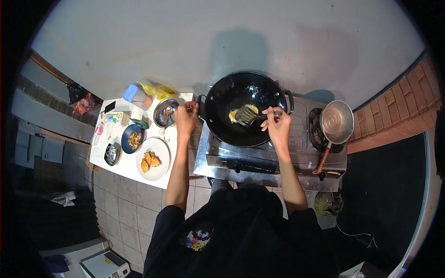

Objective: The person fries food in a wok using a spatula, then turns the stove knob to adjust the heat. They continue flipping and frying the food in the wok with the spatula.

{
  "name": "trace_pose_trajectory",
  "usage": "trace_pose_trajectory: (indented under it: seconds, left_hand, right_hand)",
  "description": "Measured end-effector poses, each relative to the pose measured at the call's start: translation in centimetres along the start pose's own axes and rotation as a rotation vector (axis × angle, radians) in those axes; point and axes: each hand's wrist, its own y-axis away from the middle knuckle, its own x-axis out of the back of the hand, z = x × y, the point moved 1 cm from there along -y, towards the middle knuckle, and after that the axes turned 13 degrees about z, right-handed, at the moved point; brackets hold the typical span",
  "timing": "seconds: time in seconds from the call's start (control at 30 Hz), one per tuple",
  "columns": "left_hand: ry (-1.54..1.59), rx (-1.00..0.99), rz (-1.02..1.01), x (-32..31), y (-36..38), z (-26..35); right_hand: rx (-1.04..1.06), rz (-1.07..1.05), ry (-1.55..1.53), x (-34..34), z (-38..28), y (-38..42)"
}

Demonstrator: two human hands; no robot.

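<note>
A large black wok (227, 132) sits on the left side of the gas stove. My right hand (277, 124) is closed round the handle of a slotted spatula (246, 116), whose head lies over a yellowish piece of food (232, 116) inside the wok. Beside the wok's left handle, my left hand (186, 119) is closed near the rim of a metal bowl (161, 121); what its fingers hold is too small to make out. A spoon or similar utensil rests in that bowl.
On the white table (99, 153) stand a plate (164, 172) of fried pieces, a blue bowl (125, 139), a black container (111, 162) and a blue-lidded tub (131, 92). A metal pan (336, 121) with a wooden handle occupies the right burner. A wall rises behind the stove.
</note>
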Motion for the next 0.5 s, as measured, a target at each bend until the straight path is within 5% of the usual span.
trace_pose_trajectory:
  seconds: [0.2,0.27,0.5]
  left_hand:
    - [-0.045,-0.028,0.029,-0.3,-0.1,-0.3]
    - [-0.026,-0.031,0.026,-0.7,-0.2,-0.9]
    - [-0.041,-0.044,0.038,-0.8,-0.1,-0.8]
  right_hand:
    - [0.027,-0.004,0.123,0.7,0.4,-0.1]
    - [0.249,0.024,0.319,0.9,1.1,-0.3]
    - [0.170,0.052,0.327,1.8,-0.6,0.3]
